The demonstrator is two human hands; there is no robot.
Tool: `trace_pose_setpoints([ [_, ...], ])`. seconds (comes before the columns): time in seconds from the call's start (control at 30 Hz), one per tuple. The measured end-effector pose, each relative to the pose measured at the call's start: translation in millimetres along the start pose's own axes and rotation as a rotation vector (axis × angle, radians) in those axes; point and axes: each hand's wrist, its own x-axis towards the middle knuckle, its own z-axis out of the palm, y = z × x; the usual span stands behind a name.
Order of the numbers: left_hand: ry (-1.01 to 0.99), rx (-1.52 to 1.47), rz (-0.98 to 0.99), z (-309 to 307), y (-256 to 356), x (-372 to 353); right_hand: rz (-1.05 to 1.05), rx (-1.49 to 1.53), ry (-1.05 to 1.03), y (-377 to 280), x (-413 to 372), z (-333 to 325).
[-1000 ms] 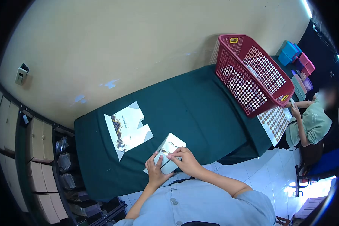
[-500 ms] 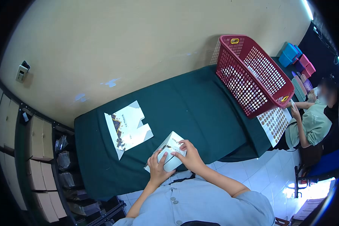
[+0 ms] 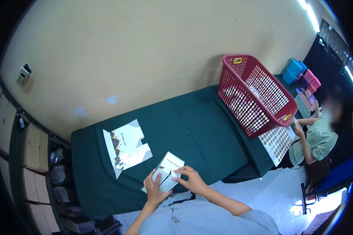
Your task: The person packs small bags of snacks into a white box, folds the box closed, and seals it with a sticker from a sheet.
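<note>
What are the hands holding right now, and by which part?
A small white carton, in both hands: the left hand grips its near left end, the right hand has fingers on its near right edge.

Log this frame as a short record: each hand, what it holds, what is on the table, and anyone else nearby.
Left hand: cups the white carton from below, at the table's near edge
Right hand: grips the same carton, fingers on its upper face
Table: covered in dark green cloth
Flat cartons: unfolded, lying left of the hands, untouched
Red basket: at the table's right end
Co-worker: seated past the basket, hand by a dotted sheet
</note>
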Motion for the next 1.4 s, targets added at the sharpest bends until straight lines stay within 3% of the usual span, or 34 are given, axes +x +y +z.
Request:
trace_pose_setpoints([
  [0.4, -0.043, 0.009, -0.017, -1, 0, -5, -0.088, -0.153, -0.039, -13, 2, 8],
  [0.73, -0.101, 0.042, 0.018, 2, 6, 6, 0.040, -0.325, -0.076, -15, -2, -4],
  [0.93, -0.063, 0.027, 0.011, 3, 3, 7, 0.054, -0.116, -0.123, 12, 7, -6],
  [1.13, -0.015, 0.035, -0.003, 0, 1, 3, 0.287, 0.090, -0.120, 2, 14, -4],
  [1.4, 0.009, -0.015, 0.018, -3, -10, -12, 0.052, 0.186, -0.160, 17, 6, 3],
])
